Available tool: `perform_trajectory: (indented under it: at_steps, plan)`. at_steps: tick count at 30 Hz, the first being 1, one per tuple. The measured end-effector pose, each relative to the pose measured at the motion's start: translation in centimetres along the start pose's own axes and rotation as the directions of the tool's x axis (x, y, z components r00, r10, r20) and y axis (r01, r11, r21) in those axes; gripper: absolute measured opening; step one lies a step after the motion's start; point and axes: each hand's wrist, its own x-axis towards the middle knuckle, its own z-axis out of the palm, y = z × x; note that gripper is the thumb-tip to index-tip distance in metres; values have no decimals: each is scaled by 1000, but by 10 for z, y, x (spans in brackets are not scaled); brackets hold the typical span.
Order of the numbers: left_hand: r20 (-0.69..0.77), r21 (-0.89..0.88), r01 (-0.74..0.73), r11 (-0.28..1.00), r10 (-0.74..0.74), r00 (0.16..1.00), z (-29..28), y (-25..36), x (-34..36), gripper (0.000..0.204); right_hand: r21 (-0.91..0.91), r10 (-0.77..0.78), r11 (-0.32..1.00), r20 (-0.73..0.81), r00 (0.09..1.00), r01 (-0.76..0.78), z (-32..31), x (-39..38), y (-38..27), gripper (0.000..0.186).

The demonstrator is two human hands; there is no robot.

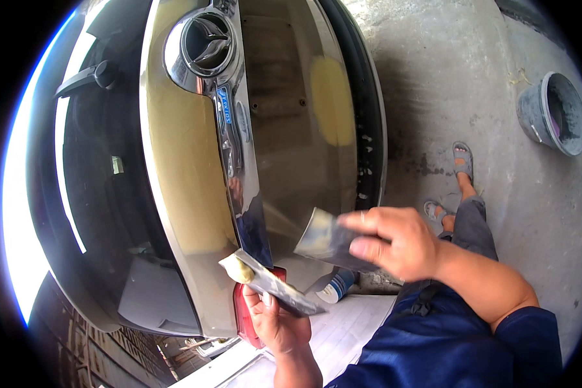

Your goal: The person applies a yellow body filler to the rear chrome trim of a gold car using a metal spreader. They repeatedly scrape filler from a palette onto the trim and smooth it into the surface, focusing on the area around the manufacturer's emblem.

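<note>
My left hand point(277, 323) is closed around a flat putty spreader point(275, 286), its face turned up, with a lump of yellowish body filler point(240, 269) at the far left end. Just right of it, my right hand point(401, 244) grips a second dark, flat putty spreader point(326, 240), whose free edge is smeared with filler. That spreader and the fingers on it are slightly blurred. Both hands are in front of a gold-brown car tailgate point(284, 149), apart from its surface. Yellowish filler covers a broad strip point(186, 161) beside the chrome trim point(247, 161) and an oval patch point(332, 100) near the bumper.
A red tail light point(247, 317) is close behind my left hand. A blue-and-white can point(336, 286) stands by a white panel point(343, 323). On the concrete floor at right is a grey bucket point(531, 111). The rear window wiper point(87, 79) sticks out at far left.
</note>
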Motion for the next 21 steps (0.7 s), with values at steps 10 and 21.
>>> perform_trajectory:
  at_steps: [10, 21]
  plan:
    - [-85, 175, -292, 940, 310, 947, -10, 14, 13, 33, -193, -277, 938, 87, 957, 289, 41, -26, 9, 16]
    - [-123, 166, -541, 825, 562, 818, -122, 87, 45, 27, 330, 232, 932, -232, 945, -148, 33, 76, 12, 17]
